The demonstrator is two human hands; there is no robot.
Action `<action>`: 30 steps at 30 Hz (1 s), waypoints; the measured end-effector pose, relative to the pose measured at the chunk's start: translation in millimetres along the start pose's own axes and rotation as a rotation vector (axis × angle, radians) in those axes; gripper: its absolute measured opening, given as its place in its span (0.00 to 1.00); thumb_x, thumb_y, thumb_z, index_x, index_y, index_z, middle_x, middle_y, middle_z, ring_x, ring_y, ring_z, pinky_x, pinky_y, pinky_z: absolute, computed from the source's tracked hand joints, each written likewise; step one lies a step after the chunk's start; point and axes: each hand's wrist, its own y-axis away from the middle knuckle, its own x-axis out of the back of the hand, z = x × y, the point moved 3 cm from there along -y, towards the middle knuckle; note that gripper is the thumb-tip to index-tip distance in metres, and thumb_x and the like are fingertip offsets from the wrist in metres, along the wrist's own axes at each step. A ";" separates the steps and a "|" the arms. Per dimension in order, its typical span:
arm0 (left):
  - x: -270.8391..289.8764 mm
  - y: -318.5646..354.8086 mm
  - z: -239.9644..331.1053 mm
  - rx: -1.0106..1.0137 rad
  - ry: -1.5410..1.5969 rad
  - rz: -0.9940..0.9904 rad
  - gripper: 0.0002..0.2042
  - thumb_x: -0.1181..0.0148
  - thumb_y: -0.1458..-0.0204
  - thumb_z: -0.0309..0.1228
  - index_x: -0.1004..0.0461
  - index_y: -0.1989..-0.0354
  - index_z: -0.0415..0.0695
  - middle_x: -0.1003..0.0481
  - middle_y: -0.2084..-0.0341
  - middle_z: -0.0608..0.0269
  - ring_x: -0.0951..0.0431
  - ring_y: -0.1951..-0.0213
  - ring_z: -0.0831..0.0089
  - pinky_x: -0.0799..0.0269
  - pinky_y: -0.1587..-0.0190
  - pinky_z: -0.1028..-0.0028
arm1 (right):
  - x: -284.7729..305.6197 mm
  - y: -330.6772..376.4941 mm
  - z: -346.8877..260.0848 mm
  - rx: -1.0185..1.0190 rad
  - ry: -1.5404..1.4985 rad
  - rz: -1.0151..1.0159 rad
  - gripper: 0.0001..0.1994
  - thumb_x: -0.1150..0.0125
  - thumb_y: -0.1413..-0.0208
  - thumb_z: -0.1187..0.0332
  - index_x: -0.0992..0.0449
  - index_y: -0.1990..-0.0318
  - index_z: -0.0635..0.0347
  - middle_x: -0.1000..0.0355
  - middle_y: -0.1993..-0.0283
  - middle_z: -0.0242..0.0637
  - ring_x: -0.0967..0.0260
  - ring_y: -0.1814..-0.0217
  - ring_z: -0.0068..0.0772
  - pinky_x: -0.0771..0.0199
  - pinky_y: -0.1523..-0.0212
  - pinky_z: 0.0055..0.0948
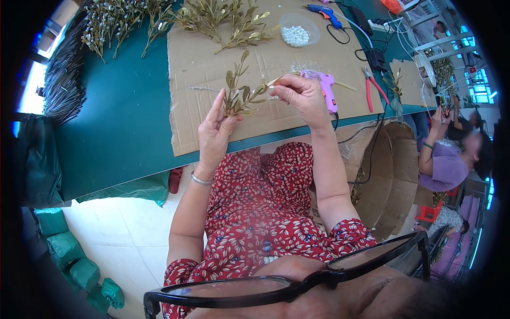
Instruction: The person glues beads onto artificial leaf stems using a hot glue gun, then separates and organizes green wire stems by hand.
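My left hand (215,130) holds a sprig of gold artificial leaves (241,95) upright over the cardboard sheet (196,127), thumb and fingers closed round its lower part. Beside the sprig's right side, my right hand (303,98) is pinched at the fingertips. Something small and pale shows at those fingertips, too small to name. Just behind that hand lies a lilac glue gun (328,90). Farther back, a clear dish (314,33) holds white pearl beads (295,36). A pile of gold leaf sprigs (223,26) lies left of the dish.
Red-handled pliers (376,87) and a blue glue gun (328,16) lie to the right, among cables and a black adapter (376,59). Sprigs with pale berries (125,24) and dark wire stems (66,80) lie left. A cardboard box (390,175) stands below the table; a co-worker (449,162) sits farther right.
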 end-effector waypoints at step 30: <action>5.4 0.6 6.6 -0.083 -0.003 0.006 0.28 0.51 0.46 0.19 0.50 0.35 0.39 0.27 0.60 0.62 0.28 0.62 0.82 0.34 0.58 0.83 | -9.6 -1.5 6.9 0.050 0.074 0.109 0.07 0.38 0.47 0.71 0.24 0.66 0.67 0.29 0.72 0.27 0.36 0.69 0.14 0.38 0.67 0.15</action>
